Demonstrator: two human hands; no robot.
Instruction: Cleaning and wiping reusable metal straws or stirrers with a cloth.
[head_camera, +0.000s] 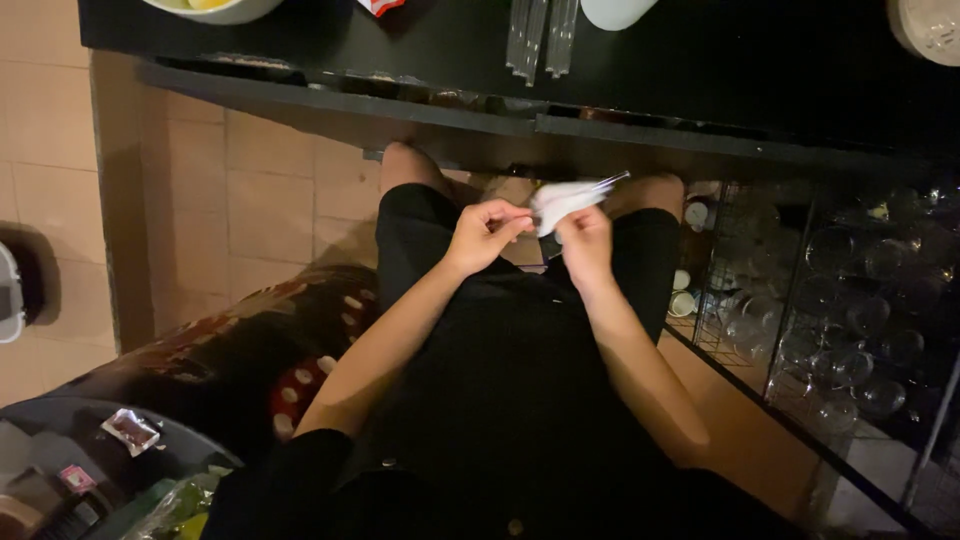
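Dim room. Tan tiled floor (250, 200), black counter (700, 70) across the top, wire rack (850, 320) of glasses at right, patterned cushion (270, 340) lower left.

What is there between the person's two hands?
In the head view, a crumpled white wrapper or tissue spans the gap: the left hand pinches one end, the right hand grips the other. Below it are only the person's black shorts.

thing: white tissue (562, 202) | look: thin, crumpled, bunched into a soft wad | also: slim clear stick-like piece (608, 181) jutting from its upper right end, kind unclear | pose: slanted, right end raised | place: held above the lap, below the black counter edge
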